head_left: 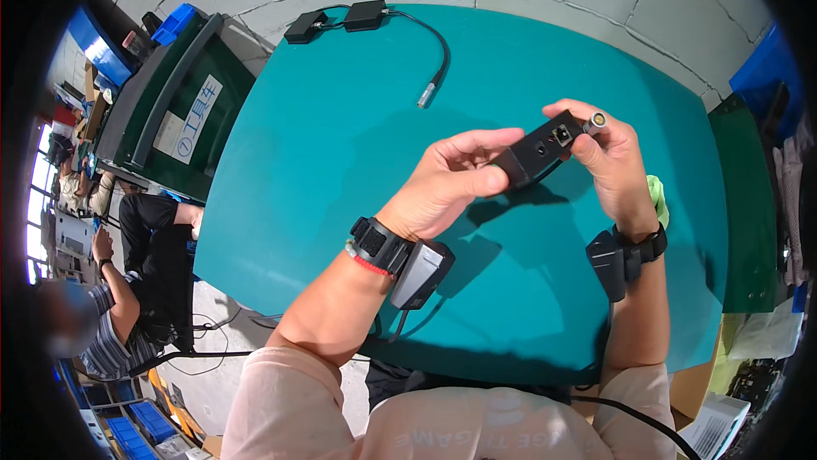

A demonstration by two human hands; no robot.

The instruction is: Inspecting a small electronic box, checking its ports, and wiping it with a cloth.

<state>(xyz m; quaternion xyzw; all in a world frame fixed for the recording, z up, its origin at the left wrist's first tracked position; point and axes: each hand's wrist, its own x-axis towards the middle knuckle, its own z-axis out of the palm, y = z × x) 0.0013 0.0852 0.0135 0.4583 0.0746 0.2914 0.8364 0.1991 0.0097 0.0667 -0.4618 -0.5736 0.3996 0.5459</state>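
As hands (438,183) (614,154) hold it, the box (528,156) slants lengthwise (right end farther).

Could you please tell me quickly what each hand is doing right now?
Left hand: closed, holding one end of the black box.
Right hand: closed, holding the silver connector at the box's other end.

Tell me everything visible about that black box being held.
The black box is slim and oblong, with a hard-looking casing. One long side shows a squarish socket and a round port. It slants up rightward above the green tabletop; the left hand grips one end, the right hand seems to touch the other.
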